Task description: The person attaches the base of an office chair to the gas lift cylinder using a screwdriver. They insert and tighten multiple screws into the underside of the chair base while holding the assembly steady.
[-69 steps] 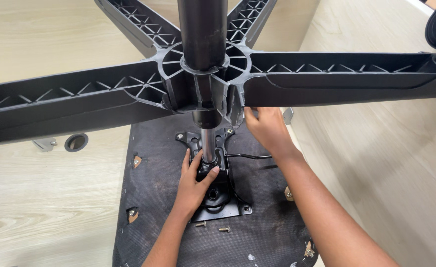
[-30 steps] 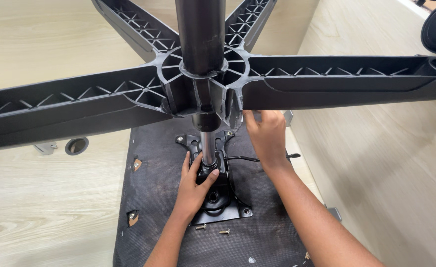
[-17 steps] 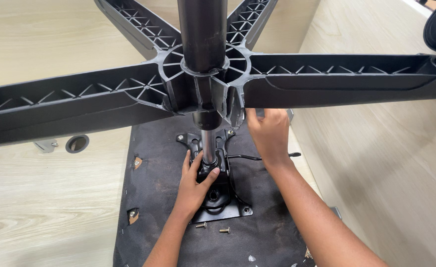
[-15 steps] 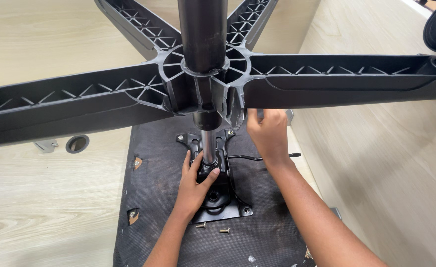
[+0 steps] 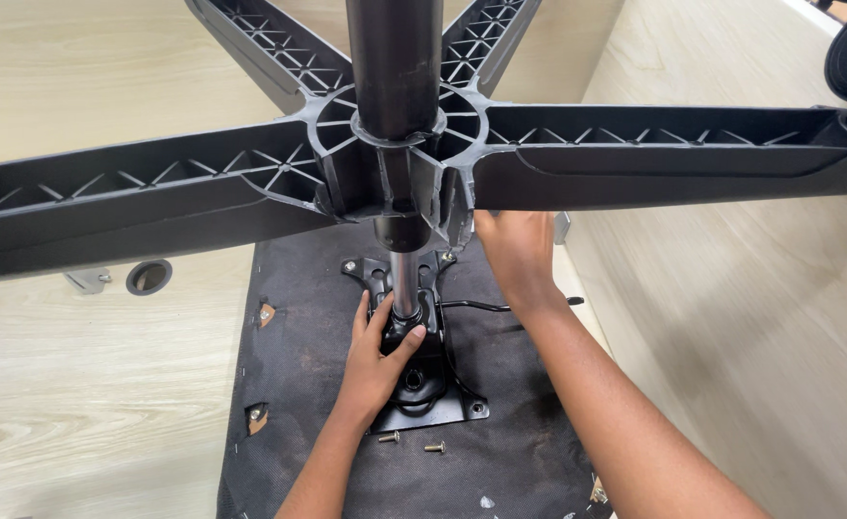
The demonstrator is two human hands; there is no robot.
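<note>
Head view: an upturned office chair is seen from above, its black five-star base (image 5: 635,163) spread across the upper half of the picture. The chrome gas-lift column (image 5: 404,284) runs down from the hub into the black tilt mechanism (image 5: 433,399), which is bolted to the fabric-covered seat underside (image 5: 298,461).

The left hand (image 5: 377,360) is kept where it was two seconds ago. It is wrapped narrowly round the foot of the column, just where the column enters the mechanism, with the thumb laid on the near side. The right hand (image 5: 518,252) is found a little higher than before, pressed against the lower edge of the hub. Its fingertips are hidden under the plastic, so it cannot be told whether anything is gripped there.

Because of that small shift, the thin wire lever (image 5: 476,308) is now exposed to its tip past the right wrist, where it was earlier covered. Nothing else is seen to have moved: column, base and mechanism are joined exactly as before, so the hold is judged to be steady and no part has been separated.

Two loose screws (image 5: 435,447) are left lying on the fabric just below the mechanism plate. A dark ring (image 5: 149,277) is left on the pale wood floor (image 5: 77,384) to the left.
</note>
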